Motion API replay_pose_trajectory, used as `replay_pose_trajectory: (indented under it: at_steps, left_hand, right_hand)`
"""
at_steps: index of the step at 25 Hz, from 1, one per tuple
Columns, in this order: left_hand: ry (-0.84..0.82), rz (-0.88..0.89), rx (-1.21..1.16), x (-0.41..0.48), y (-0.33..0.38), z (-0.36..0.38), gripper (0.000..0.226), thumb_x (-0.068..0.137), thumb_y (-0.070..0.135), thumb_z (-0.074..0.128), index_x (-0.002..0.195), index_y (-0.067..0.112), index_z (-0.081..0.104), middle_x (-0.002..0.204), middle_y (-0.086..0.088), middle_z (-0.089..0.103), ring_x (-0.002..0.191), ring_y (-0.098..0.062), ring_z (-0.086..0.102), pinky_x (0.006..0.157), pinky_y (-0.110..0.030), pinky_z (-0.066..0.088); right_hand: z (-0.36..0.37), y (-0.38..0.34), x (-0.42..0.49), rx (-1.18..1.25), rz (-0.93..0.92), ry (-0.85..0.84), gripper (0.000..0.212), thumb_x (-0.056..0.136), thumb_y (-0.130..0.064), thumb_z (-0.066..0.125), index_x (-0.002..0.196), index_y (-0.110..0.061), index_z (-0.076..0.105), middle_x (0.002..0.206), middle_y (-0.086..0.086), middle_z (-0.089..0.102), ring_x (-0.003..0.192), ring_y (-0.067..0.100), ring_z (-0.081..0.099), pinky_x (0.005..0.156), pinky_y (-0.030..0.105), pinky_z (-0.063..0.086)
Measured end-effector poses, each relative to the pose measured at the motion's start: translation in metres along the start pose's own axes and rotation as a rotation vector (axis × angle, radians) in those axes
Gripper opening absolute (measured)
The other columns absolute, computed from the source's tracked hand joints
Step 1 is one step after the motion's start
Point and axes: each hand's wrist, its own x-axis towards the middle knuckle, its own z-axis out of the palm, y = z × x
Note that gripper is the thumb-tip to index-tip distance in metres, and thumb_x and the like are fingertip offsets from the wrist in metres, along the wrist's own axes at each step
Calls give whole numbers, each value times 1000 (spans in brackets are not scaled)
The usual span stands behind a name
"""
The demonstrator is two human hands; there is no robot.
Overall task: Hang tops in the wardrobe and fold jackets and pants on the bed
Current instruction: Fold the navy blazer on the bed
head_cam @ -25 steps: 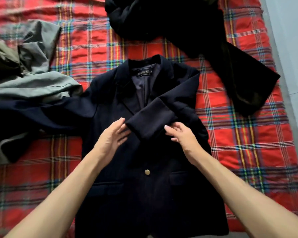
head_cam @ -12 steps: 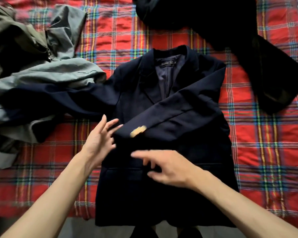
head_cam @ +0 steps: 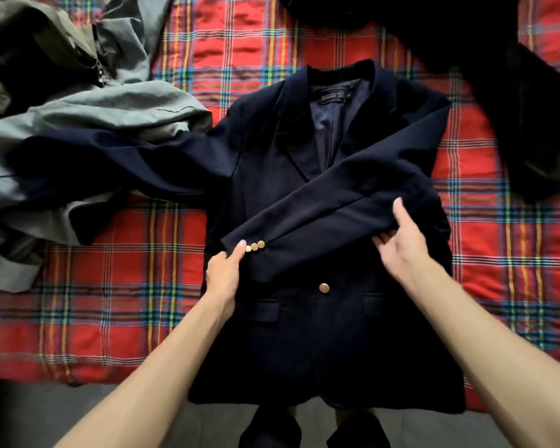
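Note:
A navy blazer (head_cam: 307, 334) with gold buttons lies face up on the red plaid bed (head_cam: 110, 286). Its right sleeve (head_cam: 337, 202) is folded diagonally across the chest, the cuff with three small gold buttons pointing lower left. My left hand (head_cam: 225, 273) pinches that cuff at its end. My right hand (head_cam: 401, 240) holds the sleeve's lower edge farther up, thumb on top and fingers underneath. The blazer's other sleeve (head_cam: 126, 163) stretches out flat to the left, over a grey garment.
A heap of grey and olive clothes (head_cam: 62, 101) fills the bed's left side. A black garment (head_cam: 514, 108) lies across the upper right. The bed's near edge runs along the bottom, with grey floor (head_cam: 46, 415) and my dark-clad feet below it.
Both hands, open and hovering half a second ago, have taken hold of the folded sleeve: the left at the cuff, the right farther up. The sleeve now lies straighter across the chest.

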Motion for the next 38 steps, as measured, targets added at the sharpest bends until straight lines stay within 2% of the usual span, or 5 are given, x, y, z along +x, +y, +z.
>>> replay_pose_trajectory:
  at_steps: [16,20,23,27,38]
  left_hand:
    - [304,51,161,-24,0,24,35,99,4,39,133,11,34,106,-13,51,93,-30,50,77,-37,35]
    - [490,407,450,-21,2,39,66,77,-8,57,138,7,38,139,-18,45,130,-35,41,106,-45,33]
    - [352,836,731,-15,29,78,60,91,25,56,145,6,38,151,-18,36,140,-33,33,115,-45,26]
    - [143,1095,1150,9,54,160,69,98,56,29,156,18,21,162,-14,18,150,-31,14,121,-49,14]
    - [203,1121,1204,14,25,155,66,100,54,32,151,13,34,154,-17,36,143,-31,33,120,-50,17]
  right_hand:
    - [-34,-57,23,123,13,47,13,84,-24,68,94,-16,65,87,3,75,70,14,73,65,26,58]
    - [-42,-64,20,-397,-13,260,35,96,-35,58,120,-9,58,99,9,63,78,23,63,70,34,50]
    - [-45,-74,9,-1125,-636,500,37,90,-38,56,108,-6,56,109,15,58,103,36,56,86,40,41]
    - [9,-83,61,-1607,-1345,-57,57,91,-42,50,137,-8,49,144,14,44,136,30,37,115,43,26]
    - [4,-83,133,-1918,-1277,81,81,96,-49,43,155,-3,12,163,16,5,151,31,2,122,48,5]
